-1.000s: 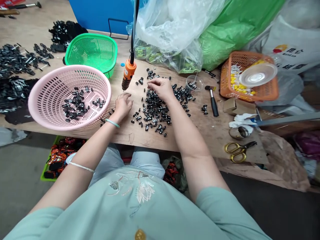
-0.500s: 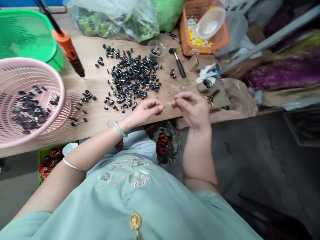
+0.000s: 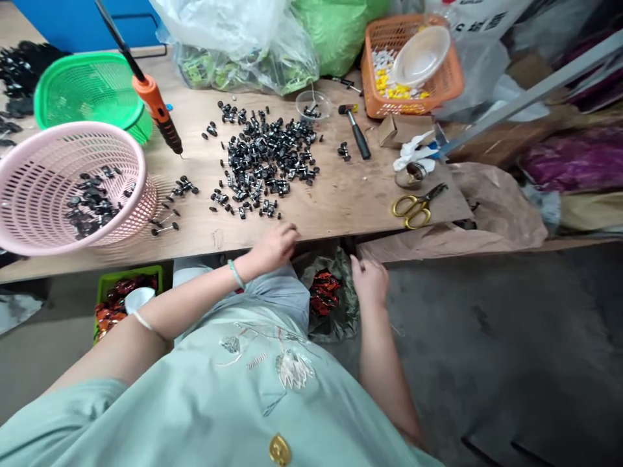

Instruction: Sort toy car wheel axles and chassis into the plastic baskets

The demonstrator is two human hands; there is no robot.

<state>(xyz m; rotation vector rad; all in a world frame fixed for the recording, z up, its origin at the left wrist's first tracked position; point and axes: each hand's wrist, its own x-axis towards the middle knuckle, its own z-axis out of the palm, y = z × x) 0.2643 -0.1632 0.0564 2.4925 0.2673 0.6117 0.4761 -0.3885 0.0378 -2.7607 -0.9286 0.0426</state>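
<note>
My left hand [image 3: 276, 248], with a pale green bangle on its wrist, is at the table's front edge. Its fingers are curled together, and anything inside them is hidden. Lower and to the right, my right hand [image 3: 370, 280] is closed beside the upper rim of a dark plastic bag [image 3: 346, 318]. Whether its fingers grip the bag or some small thing cannot be made out. Red-and-black pieces [image 3: 324, 293] lie inside that bag. Beyond my left hand, a heap of small black wheels on metal axles [image 3: 270, 152] covers the middle of the table.
At left stand a pink basket [image 3: 29, 243] holding wheel sets and a green basket [image 3: 87, 65]. An orange electric screwdriver [image 3: 158, 110] hangs point down. Right of the heap are a hammer [image 3: 357, 133], gold-handled scissors [image 3: 413, 211] and an orange basket [image 3: 372, 65]. A green crate [image 3: 103, 285] is below.
Both hands have come apart and moved down toward me from above the table; my right hand is now beside the bag below the edge. The camera view has shifted, showing the scissors fully.
</note>
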